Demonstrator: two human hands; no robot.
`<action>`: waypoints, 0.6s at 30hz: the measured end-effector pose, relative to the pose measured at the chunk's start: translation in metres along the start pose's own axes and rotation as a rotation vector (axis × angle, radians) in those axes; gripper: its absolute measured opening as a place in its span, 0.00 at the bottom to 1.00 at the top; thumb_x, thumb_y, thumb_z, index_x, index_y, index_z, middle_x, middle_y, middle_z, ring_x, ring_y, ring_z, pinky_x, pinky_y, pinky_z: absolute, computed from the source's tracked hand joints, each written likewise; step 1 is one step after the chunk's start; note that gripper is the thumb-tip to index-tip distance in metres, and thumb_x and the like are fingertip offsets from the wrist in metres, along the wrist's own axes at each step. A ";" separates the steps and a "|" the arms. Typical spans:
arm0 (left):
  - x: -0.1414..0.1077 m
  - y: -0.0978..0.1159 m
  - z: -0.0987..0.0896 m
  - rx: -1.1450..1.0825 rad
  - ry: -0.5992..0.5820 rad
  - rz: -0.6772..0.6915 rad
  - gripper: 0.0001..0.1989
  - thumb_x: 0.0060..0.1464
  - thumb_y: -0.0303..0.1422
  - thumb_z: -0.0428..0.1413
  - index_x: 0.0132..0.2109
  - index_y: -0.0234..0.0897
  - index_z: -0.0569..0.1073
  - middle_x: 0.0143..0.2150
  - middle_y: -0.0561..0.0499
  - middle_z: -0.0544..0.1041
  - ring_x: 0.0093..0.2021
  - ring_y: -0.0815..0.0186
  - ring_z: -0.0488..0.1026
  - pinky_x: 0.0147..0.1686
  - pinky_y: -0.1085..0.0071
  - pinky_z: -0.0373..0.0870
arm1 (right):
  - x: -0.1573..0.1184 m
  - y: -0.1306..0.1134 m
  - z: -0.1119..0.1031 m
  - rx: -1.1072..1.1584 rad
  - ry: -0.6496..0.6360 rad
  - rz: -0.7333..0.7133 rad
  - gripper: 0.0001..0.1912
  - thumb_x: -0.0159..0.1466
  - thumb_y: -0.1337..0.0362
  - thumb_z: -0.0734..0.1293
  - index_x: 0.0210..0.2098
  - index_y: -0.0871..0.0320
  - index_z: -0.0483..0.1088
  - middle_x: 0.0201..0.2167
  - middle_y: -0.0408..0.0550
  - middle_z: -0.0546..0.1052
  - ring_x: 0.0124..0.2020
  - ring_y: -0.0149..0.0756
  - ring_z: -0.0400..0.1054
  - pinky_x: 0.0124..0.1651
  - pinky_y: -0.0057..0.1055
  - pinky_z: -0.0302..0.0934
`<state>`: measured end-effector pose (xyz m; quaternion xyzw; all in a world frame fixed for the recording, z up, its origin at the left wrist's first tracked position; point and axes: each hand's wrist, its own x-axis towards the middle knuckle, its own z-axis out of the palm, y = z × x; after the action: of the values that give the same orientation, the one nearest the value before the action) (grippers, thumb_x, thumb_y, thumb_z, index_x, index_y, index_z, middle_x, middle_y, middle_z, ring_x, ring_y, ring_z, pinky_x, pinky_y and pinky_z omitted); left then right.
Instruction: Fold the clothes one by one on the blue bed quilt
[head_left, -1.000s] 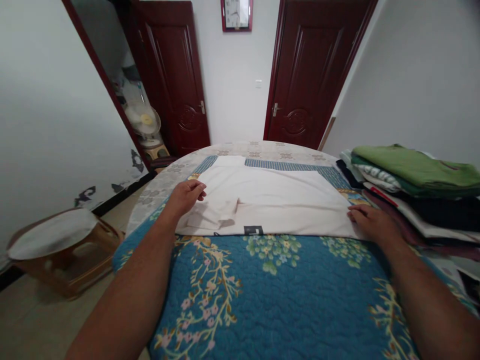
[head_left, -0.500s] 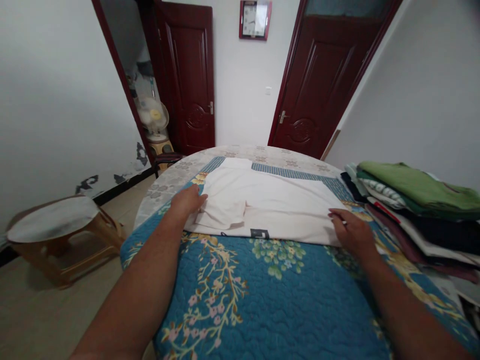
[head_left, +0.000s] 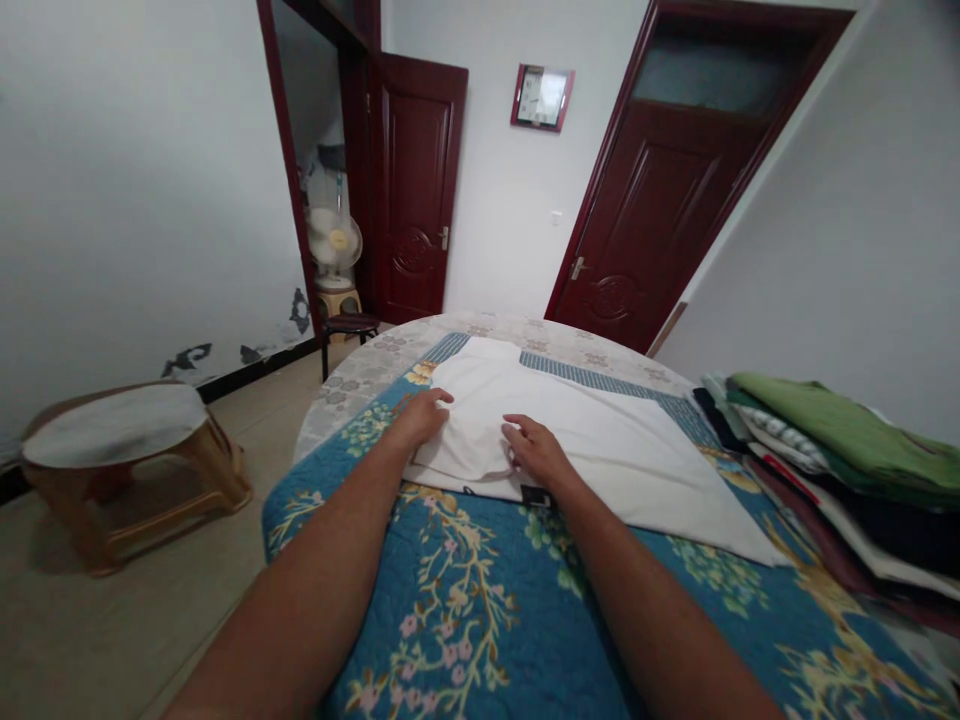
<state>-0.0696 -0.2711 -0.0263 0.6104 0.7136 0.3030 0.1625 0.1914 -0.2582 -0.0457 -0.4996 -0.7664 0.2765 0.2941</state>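
- While both hands work at its left end, the shirt (head_left: 615,435) lies spread across the quilt (head_left: 510,610), white and mostly flat, in the middle of the table (head_left: 330,400).
- The left hand (head_left: 429,412) is at the shirt's left edge, fingers loosely bent and partly open; whether it has cloth between thumb and finger, I cannot tell.
- The right hand (head_left: 531,448) is just across from it, over the shirt, with its forefinger reaching forward and the others curled – again, I cannot tell if it grips the cloth.
- Between the two hands lies a sleeve (head_left: 474,450), doubled over on top of the shirt.
- A black patch (head_left: 535,497) shows at the shirt's near edge, partly behind the right hand.
- The shirt's right end runs out to a corner on the quilt, well apart from both hands.
- Near that end stands a pile (head_left: 832,440) of folded clothes, green on top, with darker and paler layers beneath.
- To the left, on the floor, is a stool (head_left: 112,428) – tan legs, pale top.
- Beyond the table are two dark red doors (head_left: 416,180), with a clock (head_left: 541,98) on the wall between.
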 end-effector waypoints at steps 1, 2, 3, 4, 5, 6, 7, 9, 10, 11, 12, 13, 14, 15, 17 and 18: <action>-0.001 0.002 0.001 -0.006 0.004 0.004 0.21 0.57 0.25 0.57 0.55 0.41 0.83 0.44 0.48 0.85 0.43 0.61 0.80 0.47 0.69 0.74 | 0.005 -0.001 0.006 0.006 0.012 0.011 0.24 0.73 0.53 0.64 0.61 0.57 0.78 0.38 0.48 0.84 0.38 0.38 0.79 0.50 0.34 0.71; -0.002 0.003 0.003 -0.009 0.010 0.002 0.21 0.57 0.24 0.56 0.55 0.41 0.84 0.43 0.48 0.85 0.42 0.61 0.81 0.47 0.69 0.74 | 0.009 -0.001 0.012 0.001 0.032 0.017 0.22 0.71 0.55 0.65 0.59 0.57 0.79 0.40 0.49 0.85 0.40 0.39 0.79 0.51 0.34 0.71; -0.003 0.004 0.005 -0.010 0.019 -0.006 0.21 0.58 0.24 0.55 0.54 0.41 0.84 0.44 0.48 0.86 0.42 0.61 0.81 0.48 0.68 0.74 | 0.012 0.000 0.016 -0.012 0.056 0.021 0.20 0.70 0.57 0.66 0.56 0.57 0.81 0.42 0.50 0.85 0.43 0.40 0.79 0.54 0.34 0.70; -0.003 0.004 0.007 -0.008 0.032 -0.019 0.22 0.58 0.23 0.54 0.54 0.40 0.84 0.44 0.47 0.86 0.43 0.60 0.81 0.49 0.68 0.74 | 0.013 0.001 0.019 -0.023 0.085 0.026 0.18 0.68 0.60 0.67 0.53 0.57 0.82 0.45 0.51 0.86 0.46 0.40 0.79 0.56 0.34 0.70; -0.003 0.003 0.009 -0.004 0.047 -0.034 0.22 0.58 0.22 0.52 0.55 0.39 0.84 0.46 0.45 0.86 0.45 0.59 0.81 0.51 0.67 0.74 | 0.014 0.003 0.022 -0.022 0.114 0.032 0.17 0.67 0.62 0.67 0.51 0.56 0.83 0.47 0.51 0.85 0.48 0.40 0.79 0.57 0.34 0.69; -0.003 0.002 0.011 0.002 0.063 -0.050 0.23 0.58 0.21 0.51 0.55 0.37 0.83 0.49 0.44 0.86 0.48 0.59 0.81 0.53 0.66 0.74 | 0.014 0.006 0.023 -0.006 0.141 0.046 0.17 0.66 0.64 0.66 0.51 0.56 0.84 0.48 0.51 0.85 0.49 0.40 0.79 0.58 0.34 0.69; -0.002 0.001 0.013 0.008 0.078 -0.065 0.24 0.58 0.20 0.51 0.56 0.36 0.83 0.51 0.43 0.85 0.52 0.58 0.81 0.56 0.66 0.73 | 0.013 0.008 0.023 0.023 0.167 0.070 0.19 0.66 0.65 0.66 0.52 0.57 0.83 0.47 0.51 0.86 0.47 0.40 0.80 0.57 0.33 0.70; -0.001 -0.002 0.016 0.025 0.096 -0.088 0.26 0.57 0.19 0.50 0.58 0.35 0.82 0.56 0.42 0.84 0.57 0.57 0.80 0.60 0.65 0.71 | 0.012 0.011 0.023 0.101 0.193 0.142 0.23 0.67 0.66 0.64 0.58 0.59 0.80 0.41 0.51 0.86 0.39 0.38 0.81 0.50 0.33 0.73; 0.000 -0.002 0.017 0.034 0.098 -0.095 0.27 0.57 0.19 0.50 0.59 0.35 0.81 0.57 0.41 0.84 0.59 0.57 0.79 0.62 0.65 0.70 | 0.011 0.011 0.022 0.137 0.188 0.179 0.25 0.67 0.66 0.63 0.61 0.61 0.78 0.38 0.50 0.86 0.34 0.37 0.80 0.46 0.33 0.74; 0.001 -0.003 0.018 0.045 0.095 -0.098 0.27 0.57 0.20 0.51 0.60 0.35 0.81 0.58 0.42 0.83 0.60 0.57 0.79 0.63 0.65 0.69 | 0.010 0.012 0.021 0.163 0.172 0.206 0.27 0.67 0.66 0.63 0.63 0.62 0.77 0.36 0.50 0.85 0.30 0.37 0.78 0.43 0.32 0.74; 0.002 -0.003 0.018 0.056 0.090 -0.096 0.27 0.58 0.21 0.52 0.62 0.35 0.80 0.60 0.42 0.83 0.62 0.56 0.78 0.65 0.65 0.68 | 0.010 0.012 0.020 0.174 0.156 0.222 0.28 0.66 0.67 0.63 0.64 0.63 0.76 0.35 0.50 0.85 0.28 0.36 0.78 0.42 0.32 0.74; 0.002 -0.003 0.018 0.067 0.080 -0.091 0.27 0.59 0.23 0.52 0.63 0.35 0.79 0.62 0.41 0.82 0.64 0.56 0.76 0.66 0.66 0.67 | 0.009 0.011 0.019 0.167 0.145 0.222 0.29 0.66 0.67 0.63 0.65 0.62 0.75 0.38 0.51 0.86 0.29 0.37 0.79 0.43 0.33 0.75; 0.002 -0.002 0.017 0.077 0.067 -0.082 0.26 0.60 0.25 0.53 0.65 0.34 0.77 0.64 0.41 0.80 0.67 0.56 0.74 0.68 0.66 0.66 | 0.009 0.011 0.019 0.143 0.139 0.210 0.29 0.65 0.68 0.64 0.65 0.62 0.75 0.42 0.52 0.86 0.34 0.37 0.80 0.46 0.33 0.75; 0.002 -0.002 0.017 0.088 0.050 -0.073 0.27 0.61 0.27 0.54 0.66 0.32 0.76 0.66 0.40 0.78 0.69 0.55 0.73 0.69 0.66 0.64 | 0.009 0.011 0.019 0.106 0.139 0.188 0.30 0.64 0.68 0.65 0.65 0.61 0.75 0.47 0.53 0.86 0.40 0.39 0.81 0.52 0.34 0.74; 0.002 -0.001 0.014 0.101 0.016 -0.051 0.28 0.64 0.31 0.54 0.69 0.30 0.72 0.70 0.38 0.75 0.71 0.55 0.71 0.70 0.66 0.63 | 0.009 0.010 0.018 0.028 0.143 0.136 0.31 0.63 0.68 0.66 0.66 0.62 0.74 0.58 0.56 0.82 0.55 0.42 0.79 0.63 0.36 0.69; 0.002 0.000 0.013 0.112 -0.001 -0.042 0.29 0.64 0.33 0.55 0.70 0.30 0.71 0.70 0.37 0.74 0.71 0.55 0.71 0.70 0.66 0.64 | 0.009 0.010 0.017 -0.001 0.141 0.106 0.32 0.62 0.68 0.67 0.66 0.63 0.74 0.62 0.57 0.79 0.60 0.42 0.76 0.67 0.36 0.65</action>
<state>-0.0623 -0.2663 -0.0362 0.6036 0.7420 0.2588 0.1346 0.1819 -0.2486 -0.0630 -0.5578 -0.7165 0.2557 0.3320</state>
